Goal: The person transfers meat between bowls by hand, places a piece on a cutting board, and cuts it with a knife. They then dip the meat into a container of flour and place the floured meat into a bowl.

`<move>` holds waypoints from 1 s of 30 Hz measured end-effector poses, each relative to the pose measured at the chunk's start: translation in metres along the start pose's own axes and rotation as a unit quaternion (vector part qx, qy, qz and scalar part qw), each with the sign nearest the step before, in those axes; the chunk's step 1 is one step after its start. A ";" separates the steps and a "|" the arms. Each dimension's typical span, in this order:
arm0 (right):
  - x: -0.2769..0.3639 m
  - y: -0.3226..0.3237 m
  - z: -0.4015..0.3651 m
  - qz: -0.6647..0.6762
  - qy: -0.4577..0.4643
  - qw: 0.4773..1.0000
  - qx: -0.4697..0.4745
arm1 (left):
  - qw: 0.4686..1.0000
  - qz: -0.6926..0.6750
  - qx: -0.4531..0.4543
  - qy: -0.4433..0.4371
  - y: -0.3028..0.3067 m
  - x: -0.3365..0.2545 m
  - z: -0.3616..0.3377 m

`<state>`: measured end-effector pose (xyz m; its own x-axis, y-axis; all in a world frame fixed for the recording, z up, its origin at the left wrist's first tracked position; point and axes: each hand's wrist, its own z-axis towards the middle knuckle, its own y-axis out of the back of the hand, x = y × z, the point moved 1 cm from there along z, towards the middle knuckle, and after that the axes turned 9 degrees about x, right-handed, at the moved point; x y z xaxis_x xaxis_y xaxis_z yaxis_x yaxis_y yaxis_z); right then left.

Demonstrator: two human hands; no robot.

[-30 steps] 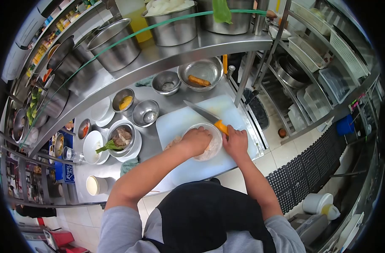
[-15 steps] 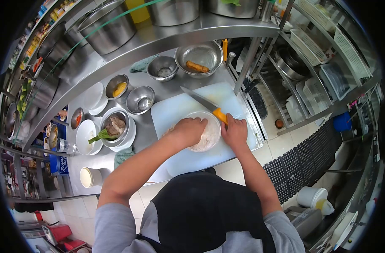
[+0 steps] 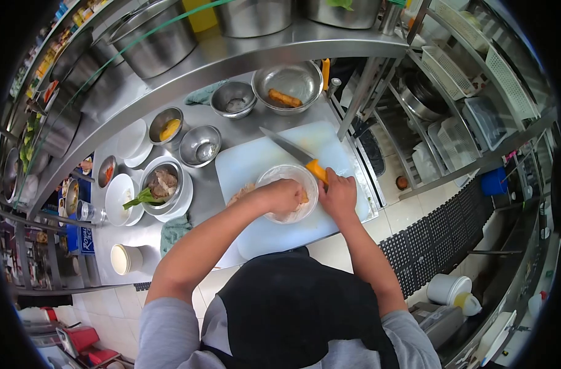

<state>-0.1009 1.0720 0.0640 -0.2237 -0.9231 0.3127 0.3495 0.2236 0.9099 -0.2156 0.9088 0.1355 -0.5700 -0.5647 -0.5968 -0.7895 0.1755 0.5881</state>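
Observation:
My left hand (image 3: 285, 196) is inside a clear round bowl (image 3: 272, 174) of pale, flour-like powder. Its fingers are curled around a small yellow-orange piece of food (image 3: 304, 197), partly hidden. At the bowl's right side, my right hand (image 3: 339, 194) grips the rim, its fingertips close against the yellow handle of a knife (image 3: 317, 169). The blade lies flat on the white cutting board (image 3: 250, 237), pointing away to the left. Powder-coated pieces (image 3: 240, 194) sit on the board left of the bowl, partly behind my left forearm.
A large steel bowl (image 3: 268, 77) behind the board holds a browned roll (image 3: 285, 98). Smaller steel bowls (image 3: 200, 146), white bowls (image 3: 117, 198) and a white tub (image 3: 127, 259) stand to the left. A steel shelf (image 3: 231, 58) with pots overhangs the counter.
My left hand has turned over in the bowl, and a yellow-orange piece now shows at its fingers. My right hand stays by the rim. The whole view has shifted slightly.

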 end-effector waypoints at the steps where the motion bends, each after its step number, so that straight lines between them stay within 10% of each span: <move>1: -0.001 0.000 -0.001 0.000 -0.002 1.000 -0.002 | 1.000 0.002 -0.015 -0.024 0.004 -0.001 -0.006; 18: 0.002 0.003 -0.001 0.000 -0.008 1.000 0.004 | 0.949 0.301 -0.092 -0.014 0.006 -0.021 -0.031; 21: 0.000 0.001 0.000 -0.009 -0.002 1.000 0.007 | 0.965 0.213 -0.067 -0.140 -0.009 -0.016 -0.017; 25: 0.000 0.002 -0.001 -0.004 -0.007 1.000 0.018 | 0.995 -0.014 0.026 -0.091 0.010 -0.020 -0.030; 30: 0.001 0.000 0.000 -0.004 -0.007 1.000 0.011 | 0.993 0.084 0.003 -0.077 0.004 0.000 -0.017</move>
<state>-0.1012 1.0716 0.0641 -0.2393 -0.9203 0.3094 0.3270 0.2236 0.9182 -0.2143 0.8956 0.1475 -0.7214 -0.3964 -0.5678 -0.6815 0.2609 0.6837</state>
